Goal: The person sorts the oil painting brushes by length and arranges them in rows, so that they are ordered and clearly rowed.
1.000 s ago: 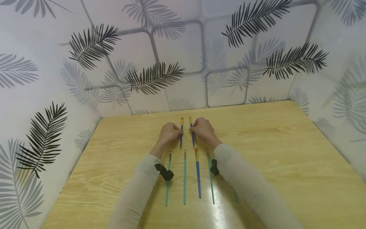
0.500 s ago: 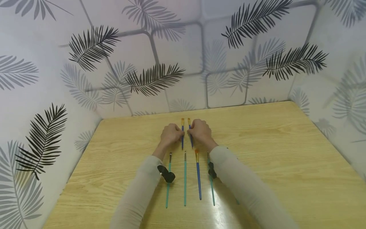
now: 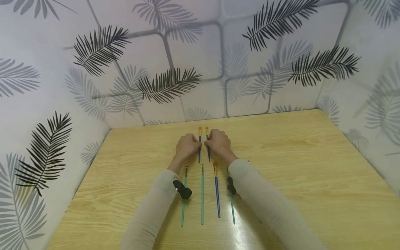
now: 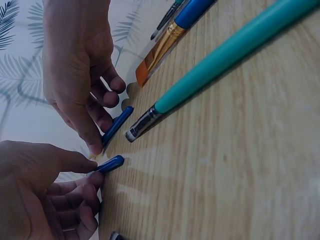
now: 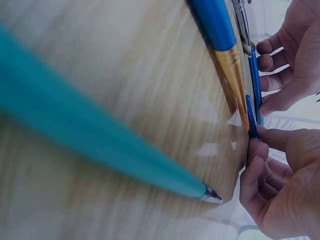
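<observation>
Near the far side of the table, my left hand (image 3: pixel 186 146) pinches a blue paintbrush (image 3: pixel 199 155) between thumb and fingers. Its golden ferrule and bristles point toward the wall. Just right of it, my right hand (image 3: pixel 219 142) pinches a second blue paintbrush (image 3: pixel 209 155), bristles also pointing away. The two brushes lie almost parallel with a narrow gap between them. In the left wrist view, the rounded handle ends of the left brush (image 4: pixel 111 164) and the right brush (image 4: pixel 120 122) stick out from the fingertips, close over the wood.
Nearer me is a row of brushes: a teal one (image 3: pixel 183 211) partly under my left wrist, another teal one (image 3: pixel 202 198), a blue one (image 3: pixel 217 198) and a teal one (image 3: pixel 232 208) beside my right sleeve (image 3: pixel 265 194). A leaf-patterned wall (image 3: pixel 203 97) borders the wooden table (image 3: pixel 297 149).
My right hand has moved left with its brush, bringing it closer to the left brush and straighter in line with it. My left hand has shifted slightly right with its brush.
</observation>
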A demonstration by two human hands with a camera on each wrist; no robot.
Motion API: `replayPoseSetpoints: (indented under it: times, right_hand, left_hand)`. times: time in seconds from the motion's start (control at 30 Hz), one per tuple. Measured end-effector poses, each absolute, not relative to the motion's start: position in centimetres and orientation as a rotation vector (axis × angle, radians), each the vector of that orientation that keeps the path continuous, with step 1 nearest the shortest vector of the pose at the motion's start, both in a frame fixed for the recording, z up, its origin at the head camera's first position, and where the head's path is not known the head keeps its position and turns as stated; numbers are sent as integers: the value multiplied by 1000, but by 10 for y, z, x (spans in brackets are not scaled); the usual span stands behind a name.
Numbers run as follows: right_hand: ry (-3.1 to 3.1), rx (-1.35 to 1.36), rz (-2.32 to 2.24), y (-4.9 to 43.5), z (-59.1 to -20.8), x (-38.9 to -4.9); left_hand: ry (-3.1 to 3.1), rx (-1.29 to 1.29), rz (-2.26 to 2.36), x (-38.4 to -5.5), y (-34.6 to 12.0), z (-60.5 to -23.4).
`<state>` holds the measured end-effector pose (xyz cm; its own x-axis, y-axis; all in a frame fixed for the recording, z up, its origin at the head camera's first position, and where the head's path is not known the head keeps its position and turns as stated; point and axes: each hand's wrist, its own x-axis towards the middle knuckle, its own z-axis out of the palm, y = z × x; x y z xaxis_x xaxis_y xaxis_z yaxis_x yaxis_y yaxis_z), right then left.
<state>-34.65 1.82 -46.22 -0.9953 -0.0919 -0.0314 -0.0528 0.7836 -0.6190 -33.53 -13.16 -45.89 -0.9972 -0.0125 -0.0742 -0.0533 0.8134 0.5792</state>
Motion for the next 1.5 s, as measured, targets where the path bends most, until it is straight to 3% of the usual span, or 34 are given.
replayPoseSetpoints:
  times: [1.17,1.5]
  right_hand:
    - [2723,42,-1245,34,-443,-335]
    - [2691,-25,-1341,43,-441,-335]
  left_hand:
    - [2867,-93,1157,-319,-134,-434]
    - [2817,-69,1245,-315,-139,-425]
